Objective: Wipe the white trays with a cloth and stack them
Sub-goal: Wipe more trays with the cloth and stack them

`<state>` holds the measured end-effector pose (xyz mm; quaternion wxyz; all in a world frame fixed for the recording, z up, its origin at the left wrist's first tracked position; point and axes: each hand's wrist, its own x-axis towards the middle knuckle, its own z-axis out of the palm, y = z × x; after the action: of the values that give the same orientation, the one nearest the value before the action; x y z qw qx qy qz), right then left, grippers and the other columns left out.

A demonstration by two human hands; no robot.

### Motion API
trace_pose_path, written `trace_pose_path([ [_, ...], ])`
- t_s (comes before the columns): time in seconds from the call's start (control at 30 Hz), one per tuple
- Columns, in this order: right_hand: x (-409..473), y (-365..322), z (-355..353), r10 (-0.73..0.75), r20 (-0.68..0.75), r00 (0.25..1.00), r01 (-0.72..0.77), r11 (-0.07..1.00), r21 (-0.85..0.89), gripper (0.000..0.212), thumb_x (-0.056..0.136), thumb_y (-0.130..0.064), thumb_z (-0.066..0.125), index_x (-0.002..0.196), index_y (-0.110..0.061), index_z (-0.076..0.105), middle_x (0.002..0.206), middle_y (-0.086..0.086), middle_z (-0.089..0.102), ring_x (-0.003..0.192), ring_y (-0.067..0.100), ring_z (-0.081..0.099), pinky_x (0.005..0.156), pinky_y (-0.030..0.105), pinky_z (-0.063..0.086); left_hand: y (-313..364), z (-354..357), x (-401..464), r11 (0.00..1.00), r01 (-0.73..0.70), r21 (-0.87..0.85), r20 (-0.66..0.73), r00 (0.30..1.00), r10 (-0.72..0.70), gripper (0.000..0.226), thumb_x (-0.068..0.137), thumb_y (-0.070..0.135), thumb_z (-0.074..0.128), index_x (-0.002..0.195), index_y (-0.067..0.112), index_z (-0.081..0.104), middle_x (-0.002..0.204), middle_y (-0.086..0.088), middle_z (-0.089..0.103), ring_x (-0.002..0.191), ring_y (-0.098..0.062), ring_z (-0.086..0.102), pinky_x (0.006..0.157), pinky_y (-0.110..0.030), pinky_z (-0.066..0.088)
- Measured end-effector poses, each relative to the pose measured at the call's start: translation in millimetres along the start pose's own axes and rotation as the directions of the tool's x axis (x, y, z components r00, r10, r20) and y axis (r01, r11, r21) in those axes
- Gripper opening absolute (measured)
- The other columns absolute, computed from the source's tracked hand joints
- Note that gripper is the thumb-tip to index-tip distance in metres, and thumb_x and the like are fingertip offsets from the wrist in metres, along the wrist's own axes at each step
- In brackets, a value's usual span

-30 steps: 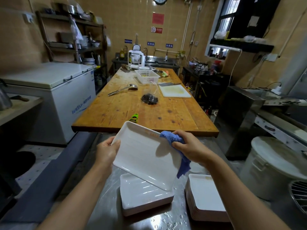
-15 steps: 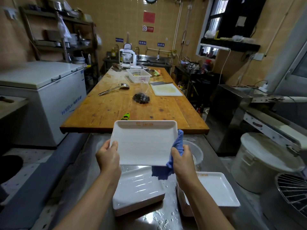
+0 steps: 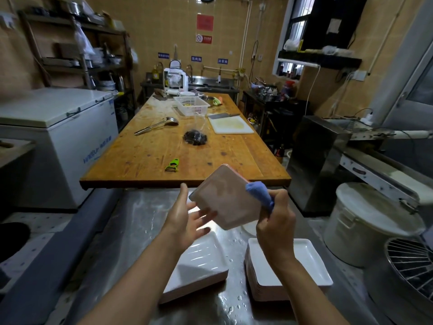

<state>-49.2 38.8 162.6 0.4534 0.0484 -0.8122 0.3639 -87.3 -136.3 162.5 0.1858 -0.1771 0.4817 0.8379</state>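
Note:
A tray (image 3: 225, 198) is held up in the air with its pinkish underside facing me. My right hand (image 3: 276, 214) grips its right edge together with a blue cloth (image 3: 259, 191). My left hand (image 3: 187, 216) is spread, fingers straight, with the fingertips at the tray's lower left edge. Below, on the wet steel counter (image 3: 131, 221), a white tray (image 3: 199, 261) lies on a low stack at the left. A taller stack of white trays (image 3: 293, 266) stands at the right, partly hidden by my right forearm.
A long wooden table (image 3: 164, 151) lies ahead with a green peeler (image 3: 173, 165), a ladle (image 3: 157, 125), a dark bag (image 3: 195, 138) and a cutting board (image 3: 230, 124). A white chest freezer (image 3: 54, 137) stands left. A white lidded bucket (image 3: 370, 221) and a wire rack (image 3: 412, 268) stand right.
The tray has been flipped from its white face to its underside. My left hand has let go of its left edge and spread. My right hand still holds tray and cloth.

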Motion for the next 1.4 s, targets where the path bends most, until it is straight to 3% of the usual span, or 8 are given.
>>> trace_pose_path([
  [0.1, -7.4, 0.9, -1.6, -0.259, 0.078, 0.963, 0.254, 0.965, 0.071, 0.011, 0.093, -0.015, 0.051, 0.098, -0.006, 0.045, 0.083, 0.018, 0.067, 0.077, 0.012, 0.061, 0.069, 0.014, 0.049, 15.2, 8.5, -6.1, 0.984, 0.116, -0.136, 0.162, 0.982, -0.093, 0.073, 0.088, 0.068, 0.035, 0.100, 0.001, 0.061, 0.095, -0.021, 0.068, 0.084, -0.033, 0.066, 0.079, -0.041, 0.052],
  [0.27, -20.6, 2.1, -6.2, -0.402, 0.302, 0.865, 0.334, 0.908, 0.252, 0.021, 0.094, -0.026, 0.054, 0.107, -0.013, 0.045, 0.122, 0.009, 0.059, 0.111, 0.016, 0.059, 0.092, 0.026, 0.052, 13.9, -1.3, -4.0, 0.962, 0.143, -0.235, 0.087, 0.988, -0.126, 0.027, 0.098, 0.020, 0.043, 0.092, -0.004, 0.055, 0.062, -0.019, 0.064, 0.050, -0.025, 0.065, 0.051, -0.033, 0.056],
  [0.4, -42.1, 11.4, -9.9, -0.315, 0.538, 0.782, 0.236, 0.948, 0.211, 0.047, 0.083, -0.022, 0.066, 0.124, -0.021, 0.042, 0.143, -0.003, 0.039, 0.134, 0.014, 0.036, 0.107, 0.037, 0.039, -3.2, -16.2, -0.9, 0.963, -0.039, -0.265, 0.160, 0.984, 0.084, 0.026, 0.099, 0.009, 0.036, 0.115, 0.003, 0.055, 0.095, -0.022, 0.066, 0.078, -0.030, 0.068, 0.069, -0.047, 0.057],
  [0.5, -44.3, 4.6, -4.3, -0.244, 0.637, 0.732, 0.224, 0.968, 0.114, 0.055, 0.092, -0.047, 0.042, 0.143, -0.026, 0.035, 0.155, -0.004, 0.024, 0.145, 0.013, 0.014, 0.116, 0.040, 0.020, -10.9, -20.6, -2.3, 0.940, -0.151, -0.306, 0.240, 0.943, 0.230, 0.028, 0.096, 0.005, 0.036, 0.112, 0.009, 0.059, 0.094, -0.018, 0.071, 0.079, -0.026, 0.071, 0.066, -0.041, 0.059],
  [0.67, -28.7, -12.2, 19.7, -0.170, 0.704, 0.689, 0.188, 0.981, 0.053, 0.049, 0.096, -0.037, 0.024, 0.144, -0.029, 0.017, 0.155, -0.010, 0.010, 0.146, 0.009, 0.003, 0.119, 0.035, 0.005, -15.6, -21.6, -6.5, 0.948, -0.216, -0.231, 0.296, 0.913, 0.281, 0.029, 0.090, 0.005, 0.042, 0.112, 0.010, 0.060, 0.104, -0.014, 0.071, 0.088, -0.023, 0.070, 0.073, -0.035, 0.059],
  [1.0, 38.0, -7.9, 57.0, -0.018, 0.663, 0.749, 0.111, 0.989, -0.098, 0.048, 0.095, -0.034, 0.034, 0.140, -0.023, 0.042, 0.142, 0.002, 0.042, 0.130, 0.021, 0.037, 0.109, 0.039, 0.026, -20.4, -28.2, -16.4, 0.973, -0.194, -0.128, 0.412, 0.882, 0.230, 0.037, 0.076, 0.003, 0.054, 0.112, 0.006, 0.059, 0.092, -0.017, 0.070, 0.074, -0.021, 0.070, 0.075, -0.034, 0.056],
  [1.2, 26.4, 6.2, 49.6, 0.152, 0.652, 0.742, -0.143, 0.987, -0.068, 0.042, 0.101, -0.017, 0.035, 0.142, -0.013, 0.037, 0.147, 0.006, 0.033, 0.134, 0.019, 0.027, 0.108, 0.022, 0.016, -28.6, -33.4, -16.8, 0.968, -0.169, -0.184, 0.402, 0.886, 0.231, 0.035, 0.078, 0.004, 0.053, 0.112, 0.006, 0.060, 0.093, -0.016, 0.071, 0.077, -0.022, 0.071, 0.073, -0.035, 0.059],
  [1.4, -9.0, 5.9, 43.8, 0.255, 0.652, 0.714, -0.265, 0.960, -0.085, 0.047, 0.101, -0.017, 0.033, 0.147, -0.011, 0.028, 0.149, 0.012, 0.032, 0.136, 0.025, 0.032, 0.107, 0.031, 0.027, -32.0, -31.9, -7.7, 0.934, -0.205, -0.291, 0.262, 0.922, 0.284, 0.026, 0.086, 0.000, 0.045, 0.106, 0.009, 0.058, 0.086, -0.010, 0.072, 0.073, -0.019, 0.070, 0.073, -0.038, 0.057],
])
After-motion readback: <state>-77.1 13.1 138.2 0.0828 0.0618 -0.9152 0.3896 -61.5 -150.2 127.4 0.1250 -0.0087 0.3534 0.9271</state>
